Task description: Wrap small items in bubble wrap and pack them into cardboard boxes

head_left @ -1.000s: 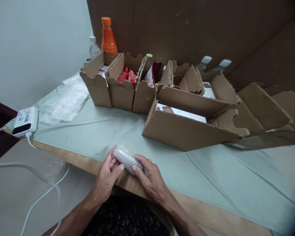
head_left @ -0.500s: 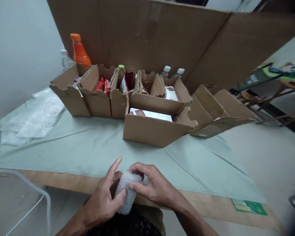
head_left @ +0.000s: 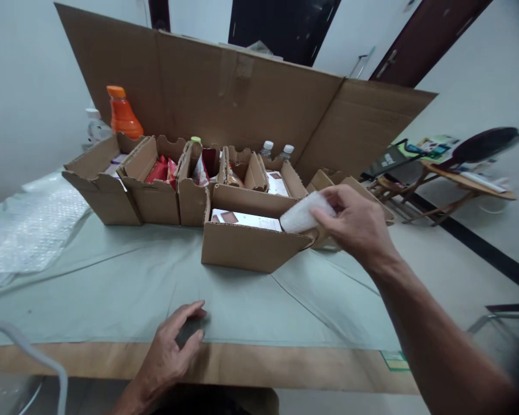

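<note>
From my remote seat I see stiff brown cardboard: a front box (head_left: 237,248) with straight panels and a scalloped row of boxes (head_left: 158,202) behind it, under a tall creased panel (head_left: 242,92). Flat bubble wrap (head_left: 47,225) glistens at the left, beside a smooth, softly wrinkled pale green cloth (head_left: 134,288).

The wrapped roll (head_left: 300,216) is right of the frame's centre, in the opening at the front box's right end. It is whitish, cloudy and roughly cylindrical, tilted with its left end lower, just beside a white carton (head_left: 247,219); I can't tell if they touch. My right hand (head_left: 358,222) pinches its upper end between thumb and fingers. My left hand (head_left: 168,351) holds nothing, thumb and fingers spread, at lower centre.

The right hand works close to the cardboard rim. A broad stretch of cloth separates the front box from the table's wooden edge (head_left: 263,366).
</note>
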Motion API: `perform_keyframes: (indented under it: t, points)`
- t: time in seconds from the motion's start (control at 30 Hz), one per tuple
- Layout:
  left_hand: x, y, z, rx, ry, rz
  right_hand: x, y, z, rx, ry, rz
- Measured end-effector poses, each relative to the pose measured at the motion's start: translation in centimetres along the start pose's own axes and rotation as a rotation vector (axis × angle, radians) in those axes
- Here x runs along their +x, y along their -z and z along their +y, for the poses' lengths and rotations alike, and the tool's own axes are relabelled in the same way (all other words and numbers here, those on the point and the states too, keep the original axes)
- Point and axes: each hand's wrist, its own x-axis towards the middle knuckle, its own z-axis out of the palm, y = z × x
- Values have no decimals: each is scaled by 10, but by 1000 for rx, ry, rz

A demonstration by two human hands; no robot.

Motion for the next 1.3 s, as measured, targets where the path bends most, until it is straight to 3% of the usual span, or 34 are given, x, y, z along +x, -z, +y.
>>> perform_keyframes:
  t: [0.1,0.23,0.43,0.7,0.97,1.03,1.1,1.2,1.3]
  points:
    - [3,3,5,-11,-29,-8,2,2,-19,-463,47,-180]
    - [4,3,4,-3,-75,1,13,9,-45,-756,51,-361]
    - [2,1,1,16,-95,6,26,-3,-60,-828,50,-555]
    - [0,1,-5,32,-115,0,32,-18,-56,-678,158,-860]
    - [0,0,-5,36,-118,2,30,-19,-34,-540,196,-846]
    - [2,2,-3,55,-121,23,20,-8,-26,-480,193,-743]
    - [8,6,1,96,-113,62,5,6,-17,-380,194,-555]
    - [24,12,9,163,-58,115,-13,22,-7,-197,319,-359]
    - [44,11,18,190,25,163,-16,26,-3,-96,469,-483]
